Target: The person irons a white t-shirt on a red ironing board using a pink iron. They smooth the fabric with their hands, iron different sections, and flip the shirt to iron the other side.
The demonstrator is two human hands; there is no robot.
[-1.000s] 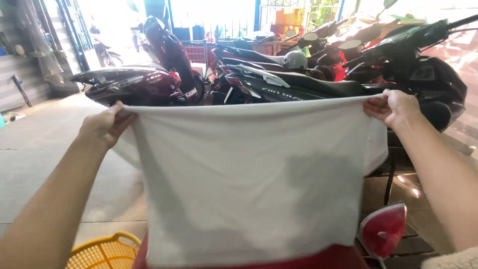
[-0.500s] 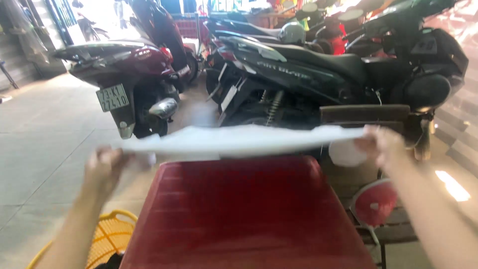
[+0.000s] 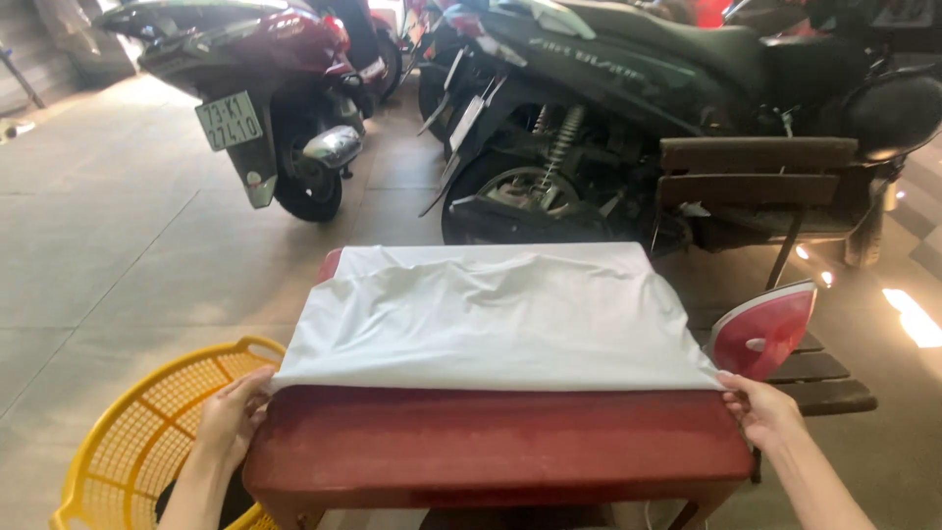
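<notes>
Nearest the camera, the person's left hand [image 3: 231,417] sits at about 8 o'clock, fingers curled and pinching the near left corner of a white rectangular cloth [image 3: 491,319], while the right hand [image 3: 763,410] at about 4 o'clock is likewise closed in a pinch on the near right corner of that cloth. Between the two hands runs the bare front strip of a dark red padded ironing board [image 3: 491,451], which fills the lower middle of the view. The white cloth lies spread flat over the board from its near edge toward 12 o'clock, covering most of the padded top, with loose wrinkles along its far edge and its far side draped over the board's end. At 7 o'clock, just beside the left hand and lower than the board, stands a yellow plastic lattice laundry basket [image 3: 147,432]. At 3 o'clock, just beyond the right hand, a pink and white electric iron [image 3: 765,329] stands upright on its heel on a dark slatted wooden bench [image 3: 819,378]. Farther out at 1 o'clock is a dark wooden slatted chair back [image 3: 756,172]. Beyond it, from 12 to 2 o'clock, a black motor scooter [image 3: 628,79] is parked, and at 11 o'clock a maroon motor scooter [image 3: 265,59] stands on the grey tiled floor [image 3: 118,226].
</notes>
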